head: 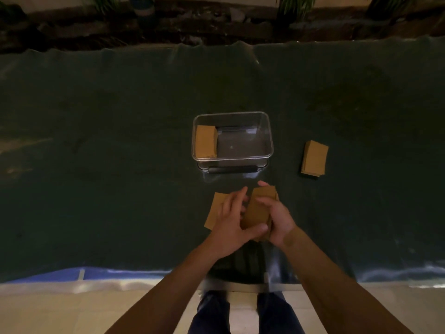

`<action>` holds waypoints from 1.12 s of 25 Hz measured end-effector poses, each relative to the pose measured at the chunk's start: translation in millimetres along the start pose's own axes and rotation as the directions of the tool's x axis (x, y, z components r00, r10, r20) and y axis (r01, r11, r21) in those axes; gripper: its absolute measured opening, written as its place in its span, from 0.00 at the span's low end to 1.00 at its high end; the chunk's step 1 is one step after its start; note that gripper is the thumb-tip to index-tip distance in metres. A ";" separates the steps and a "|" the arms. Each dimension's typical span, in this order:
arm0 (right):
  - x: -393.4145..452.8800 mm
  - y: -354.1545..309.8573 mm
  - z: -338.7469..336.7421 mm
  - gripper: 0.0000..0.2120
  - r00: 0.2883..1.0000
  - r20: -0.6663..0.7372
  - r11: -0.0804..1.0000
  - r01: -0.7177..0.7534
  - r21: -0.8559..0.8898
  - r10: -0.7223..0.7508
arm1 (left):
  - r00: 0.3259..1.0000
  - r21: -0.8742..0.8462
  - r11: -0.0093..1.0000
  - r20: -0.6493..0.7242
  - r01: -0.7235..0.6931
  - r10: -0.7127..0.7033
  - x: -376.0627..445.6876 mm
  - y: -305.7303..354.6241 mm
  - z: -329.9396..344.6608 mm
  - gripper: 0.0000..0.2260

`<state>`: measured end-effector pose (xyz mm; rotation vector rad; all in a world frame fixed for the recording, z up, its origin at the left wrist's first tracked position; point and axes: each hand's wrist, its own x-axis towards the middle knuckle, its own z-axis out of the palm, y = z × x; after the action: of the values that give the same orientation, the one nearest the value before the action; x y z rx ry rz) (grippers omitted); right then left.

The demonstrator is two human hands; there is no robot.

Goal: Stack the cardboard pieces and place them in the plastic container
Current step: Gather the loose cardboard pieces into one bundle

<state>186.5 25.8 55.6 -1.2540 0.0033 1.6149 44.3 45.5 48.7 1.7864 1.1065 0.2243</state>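
counter (120, 141): dark cloth covers it; everything sits near the middle.
plastic container (270, 143): clear, open-topped, just beyond the hands; long axis runs left to right; mostly bare floor inside.
stack in container (205, 141): cardboard against the left wall, long axis pointing away from the person.
waiting stack (314, 158): on the cloth right of the container, apart from it, long axis away and tipped slightly right.
held stack (258, 208): between both hands, long axis away from the person, leaning a little right.
loose piece (216, 208): flat under the left hand, beside the held stack.
left hand (232, 225): fingers spread over the loose piece, thumb pressing the held stack's near end.
right hand (277, 216): curled around the held stack's right side.
step: probably squaring up a stack before loading.
next move: likely add the loose piece, align edges, then lower the stack beside the one inside.
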 end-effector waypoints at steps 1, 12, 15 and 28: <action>0.2 -1.8 -0.6 0.12 1.000 -0.029 1.000 -0.009 -0.004 0.009 | 0.994 0.032 0.997 0.079 -0.072 0.070 -2.6 -4.5 -6.8 0.46; -3.5 -0.8 2.6 0.15 0.998 0.007 0.987 -0.064 -0.148 0.065 | 0.974 0.412 0.883 0.064 -0.225 0.218 4.9 -15.7 -9.5 0.41; 2.4 5.0 -0.7 0.14 0.996 -0.086 0.990 -0.012 -0.141 -0.001 | 0.983 0.339 0.923 0.065 -0.184 0.172 8.1 -20.5 -9.9 0.37; -3.5 0.5 -27.0 0.09 0.980 -0.197 0.999 0.010 -0.043 -0.018 | 0.890 0.457 0.769 -0.312 0.447 -0.332 25.2 -66.9 10.6 0.24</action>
<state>204.9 8.4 45.6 -1.4401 0.0849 1.4790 26.0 64.7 -18.5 1.9639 1.8056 -0.1641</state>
